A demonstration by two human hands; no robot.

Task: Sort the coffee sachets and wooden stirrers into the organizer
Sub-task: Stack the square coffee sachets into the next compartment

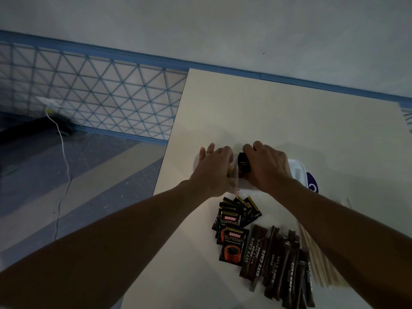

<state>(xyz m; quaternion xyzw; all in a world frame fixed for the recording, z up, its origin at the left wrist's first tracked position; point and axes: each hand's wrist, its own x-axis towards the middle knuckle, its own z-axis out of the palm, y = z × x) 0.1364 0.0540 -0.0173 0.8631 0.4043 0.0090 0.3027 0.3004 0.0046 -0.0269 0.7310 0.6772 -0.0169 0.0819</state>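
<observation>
A clear plastic organizer point(297, 169) stands on the cream table point(267, 117), mostly hidden by my hands. My right hand point(267, 168) grips a bundle of black coffee sachets point(244, 165) standing inside the organizer. My left hand point(214, 172) rests on the organizer's left side, fingers stretched forward; a ring shows on one finger. Nearer to me lie black Kopiko Supremo sachets point(233, 228), several brown City Cafe sugar sticks point(276, 266), and a pile of wooden stirrers point(321, 262) partly under my right forearm.
A blue-and-white label point(312, 182) peeks out right of the organizer. The table's left edge drops to a grey floor with a white cable point(64, 166). A blue triangular-grid panel point(93, 90) runs along the wall on the left.
</observation>
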